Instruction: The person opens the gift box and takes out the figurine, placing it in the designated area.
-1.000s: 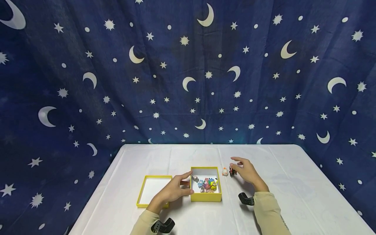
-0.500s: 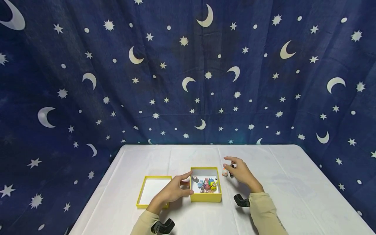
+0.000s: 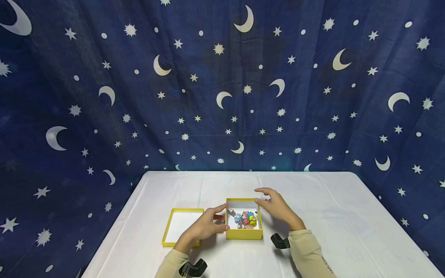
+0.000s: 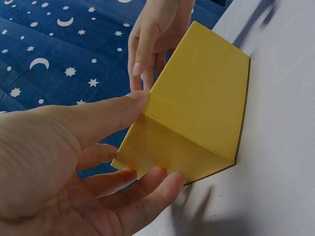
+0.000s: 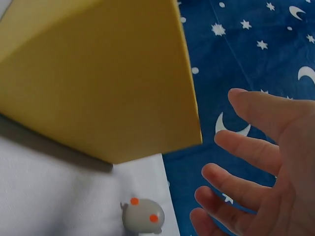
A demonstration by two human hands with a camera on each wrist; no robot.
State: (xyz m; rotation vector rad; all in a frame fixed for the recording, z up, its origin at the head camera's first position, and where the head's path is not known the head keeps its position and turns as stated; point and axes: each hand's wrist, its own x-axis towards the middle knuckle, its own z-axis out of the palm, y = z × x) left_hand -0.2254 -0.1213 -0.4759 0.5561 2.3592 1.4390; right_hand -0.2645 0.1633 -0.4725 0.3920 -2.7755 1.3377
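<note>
My left hand (image 3: 205, 224) holds the left side of an uncovered yellow box (image 3: 244, 234). In the left wrist view the thumb lies at the near rim corner, and the other fingertips touch the side wall. Inside the box sit several small toy figures, among them a yellow one (image 3: 252, 220) and a grey one (image 3: 231, 211). My right hand (image 3: 278, 206) hovers by the box's far right corner; in the right wrist view its fingers are spread and hold nothing. Below it, a round whitish toy (image 5: 143, 216) with orange spots rests on the table. The hand hides the dark figure.
To the left of the box lies its shallow lid (image 3: 182, 225), white inside with yellow edges, partly behind my left wrist. A white cloth covers the table (image 3: 333, 216). A dark blue curtain (image 3: 208, 96) with moons and stars hangs behind.
My right hand has moved left, from over the dark figure past the whitish toy to the box's right side. The left hand, box and toys inside have stayed in place.
</note>
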